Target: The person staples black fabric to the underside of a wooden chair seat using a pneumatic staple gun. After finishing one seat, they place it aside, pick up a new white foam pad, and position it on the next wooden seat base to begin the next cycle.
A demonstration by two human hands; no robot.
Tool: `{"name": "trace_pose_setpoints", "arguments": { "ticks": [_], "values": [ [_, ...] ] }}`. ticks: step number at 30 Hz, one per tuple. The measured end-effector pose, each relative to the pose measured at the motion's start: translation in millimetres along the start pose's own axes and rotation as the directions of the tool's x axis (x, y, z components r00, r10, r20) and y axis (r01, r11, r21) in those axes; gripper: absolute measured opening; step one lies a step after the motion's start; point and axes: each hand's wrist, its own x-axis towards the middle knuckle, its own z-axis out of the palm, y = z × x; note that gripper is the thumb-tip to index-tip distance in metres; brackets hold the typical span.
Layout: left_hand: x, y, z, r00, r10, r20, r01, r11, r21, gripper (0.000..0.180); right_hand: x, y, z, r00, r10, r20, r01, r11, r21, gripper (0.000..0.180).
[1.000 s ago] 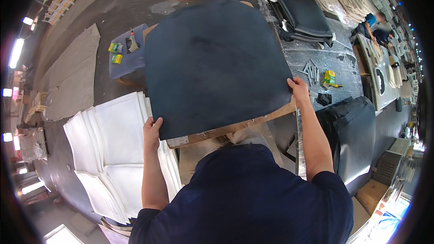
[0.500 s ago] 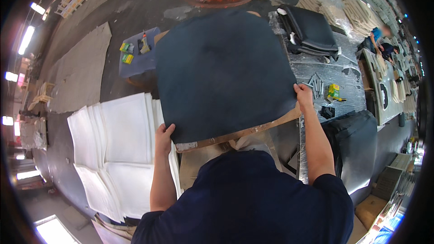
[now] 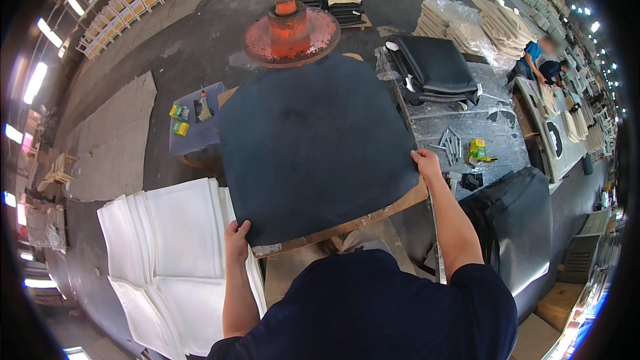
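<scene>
A large dark blue-black sheet of upholstery material (image 3: 313, 140) lies spread over a wooden work board (image 3: 373, 217). My left hand (image 3: 236, 239) grips the sheet's near left corner. My right hand (image 3: 425, 161) pinches its right edge near the near right corner. Both arms reach forward from my dark blue shirt at the bottom of the view. The board's worn near edge shows below the sheet.
White foam pads (image 3: 167, 253) are stacked at my left. A round orange-red machine base (image 3: 291, 30) stands beyond the sheet. A small blue table (image 3: 193, 133) holds small items. A grey bench at right carries folded dark covers (image 3: 437, 70) and tools. Another person (image 3: 543, 60) works far right.
The sheet has settled lower and flatter over the board. Both hands keep hold of its near corners, and my view has shifted back so the orange-red base shows fully.
</scene>
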Motion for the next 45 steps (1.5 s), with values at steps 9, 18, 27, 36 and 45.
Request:
{"name": "trace_pose_setpoints", "arguments": {
  "ticks": [9,18,27,36,45],
  "values": [
    [11,17,8,0.988,0.122,-0.100,-0.098,0.971,0.218,0.039,-12,-7,-11,0.970,-0.191,-0.148,0.181,0.980,-0.081,0.023],
    [-54,-20,139,0.747,0.406,0.526,-0.591,0.045,0.805,0.067,-140,-47,72,0.468,-0.632,0.617,0.875,0.430,-0.223,0.038],
    [-37,-38,146,0.743,0.384,0.549,-0.596,0.006,0.803,0.055,-131,-51,94,0.386,-0.584,0.714,0.907,0.381,-0.179,0.036],
    [-49,-53,154,0.792,0.341,0.507,-0.516,-0.071,0.854,0.060,0,-158,161,0.228,-0.801,0.554,0.971,0.227,-0.072,0.042],
    [-39,-75,149,0.723,0.424,0.546,-0.534,-0.159,0.830,0.068,156,-249,266,0.429,-0.561,0.708,0.885,0.103,-0.454,0.064]
  ]
}}
